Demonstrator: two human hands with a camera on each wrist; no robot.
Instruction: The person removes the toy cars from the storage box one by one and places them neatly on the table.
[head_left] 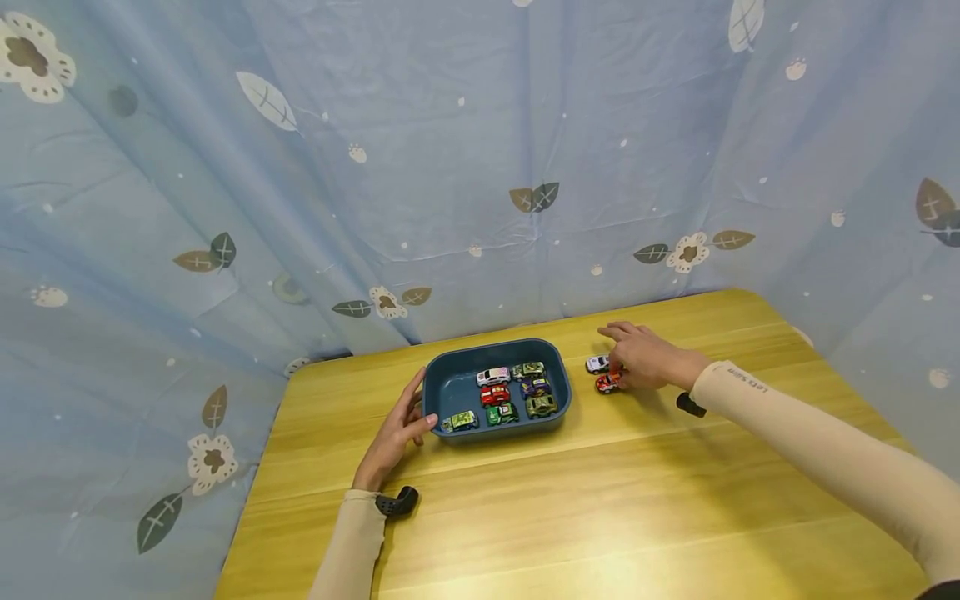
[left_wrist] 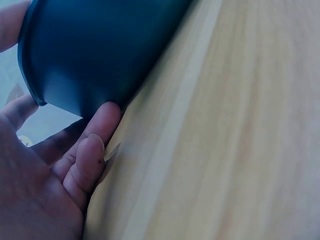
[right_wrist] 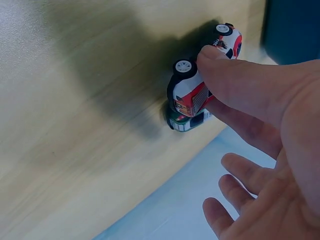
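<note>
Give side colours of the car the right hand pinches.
The car shows red and white on its side; right wrist view is best.

A tray [head_left: 457, 387] with seven toy cars [head_left: 495, 396] lies on the desk [head_left: 525, 525], right of the left hand [head_left: 395, 432]; an eighth car [head_left: 606, 384] is in the right hand [head_left: 651, 358], a ninth car [head_left: 597, 363] just beyond.

my left sleeve [head_left: 351, 542] and right sleeve [head_left: 817, 454] are cream, long and close-fitting, the right one printed with small dark lettering [head_left: 746, 380] near its end. i wear a chunky black left wrist piece [head_left: 401, 502] and a black right wrist piece [head_left: 690, 405].
</note>
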